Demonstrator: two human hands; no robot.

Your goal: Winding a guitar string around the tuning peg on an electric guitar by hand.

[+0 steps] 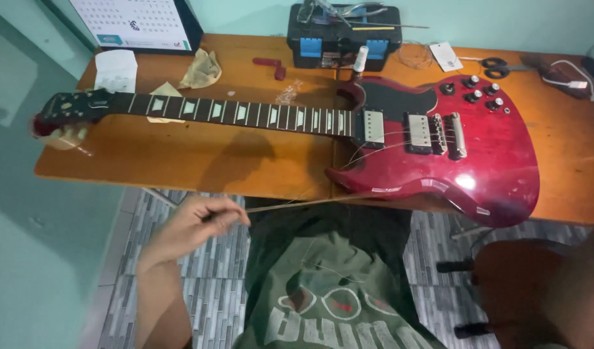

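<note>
A dark red electric guitar (478,155) lies flat on a wooden table (180,155), its body to the right and its black headstock (74,106) to the left. My left hand (193,226) is below the table's near edge, fingers pinched on a thin guitar string (297,203) that runs from the fingers up toward the guitar's body. Loose strings curl over the pickups (418,132). My right hand is out of view; only a blurred forearm (568,291) shows at the lower right.
A black toolbox (345,35) with blue latches stands at the table's back. Beside it are a small white bottle (360,58), scissors (497,64), a red tool (271,66), a crumpled cloth (203,70), white paper (116,70) and a calendar (138,22). Grey striped floor lies below.
</note>
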